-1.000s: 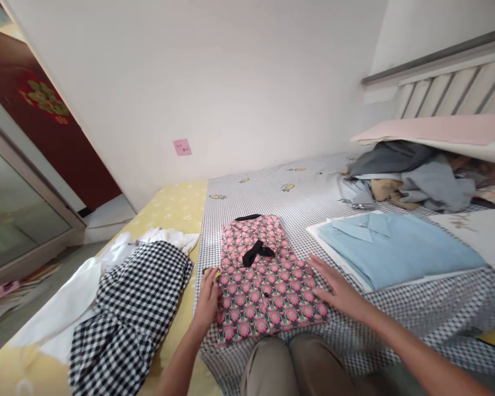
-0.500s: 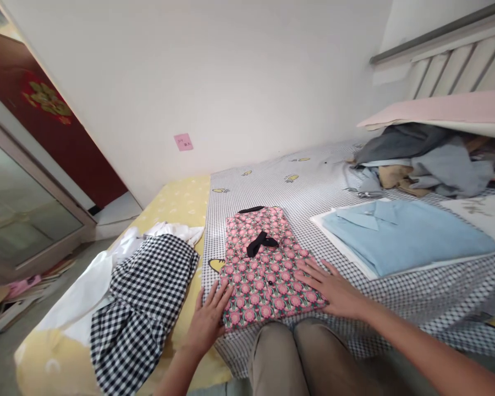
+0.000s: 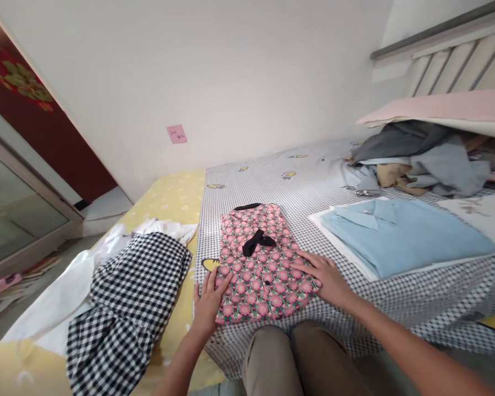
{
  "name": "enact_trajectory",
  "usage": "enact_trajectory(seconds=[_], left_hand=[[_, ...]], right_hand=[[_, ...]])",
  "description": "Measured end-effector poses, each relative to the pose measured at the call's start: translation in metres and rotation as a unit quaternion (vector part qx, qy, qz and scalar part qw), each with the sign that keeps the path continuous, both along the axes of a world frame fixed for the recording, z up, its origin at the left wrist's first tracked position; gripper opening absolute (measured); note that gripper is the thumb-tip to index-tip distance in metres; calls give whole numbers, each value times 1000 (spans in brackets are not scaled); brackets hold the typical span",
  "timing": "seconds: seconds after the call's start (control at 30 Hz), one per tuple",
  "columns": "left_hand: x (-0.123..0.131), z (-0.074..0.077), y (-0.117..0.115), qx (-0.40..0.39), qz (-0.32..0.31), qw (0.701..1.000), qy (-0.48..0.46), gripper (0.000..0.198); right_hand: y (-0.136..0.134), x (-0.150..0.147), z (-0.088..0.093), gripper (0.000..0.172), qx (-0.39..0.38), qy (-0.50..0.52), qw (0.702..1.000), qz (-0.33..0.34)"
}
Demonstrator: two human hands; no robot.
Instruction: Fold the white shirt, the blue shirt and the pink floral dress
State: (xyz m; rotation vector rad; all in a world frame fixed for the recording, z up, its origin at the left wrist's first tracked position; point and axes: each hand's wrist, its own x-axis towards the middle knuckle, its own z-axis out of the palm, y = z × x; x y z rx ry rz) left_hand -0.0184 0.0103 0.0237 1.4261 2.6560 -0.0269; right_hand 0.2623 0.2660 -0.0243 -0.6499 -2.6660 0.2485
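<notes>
A folded pink floral shirt (image 3: 264,297) with a black bow and a dark collar lies on the checked bedsheet in front of my knees. My left hand (image 3: 209,300) rests on its left edge near the bottom corner, fingers spread. On the opposite edge lies my right hand (image 3: 325,279), its fingers stretched over the fabric and slightly bent. Both hands touch the shirt without lifting it. To the left is a black-and-white checked garment (image 3: 136,286) next to white cloth (image 3: 58,297). Right of the shirt sits a folded light blue shirt (image 3: 412,236) on a white one.
The bed has a yellow sheet (image 3: 177,190) on the left and a checked sheet (image 3: 264,176) on the right. A heap of grey and tan clothes (image 3: 433,157) lies at the far right under a pink board-like piece (image 3: 441,108). A white wall (image 3: 231,71) stands behind.
The view has turned slightly to the right. My hands stay at the shirt's two side edges, with the right fingers a little more bent. The shirt looks nearly the same.
</notes>
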Motion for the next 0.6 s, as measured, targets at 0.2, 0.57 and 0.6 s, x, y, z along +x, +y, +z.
enact_trajectory(seconds=[0.2,0.57,0.6], left_hand=[[-19,-14,10,45,-25,999,-9,68],[-18,-5,-10,116,-68,991,-20,45],[-20,-8,-20,123,-90,988,-6,45]], right_hand=[[1,-7,-3,47,-15,19,999,-21],[-12,23,-5,34,-112,197,970,91],[-20,35,-3,35,-112,188,970,103]])
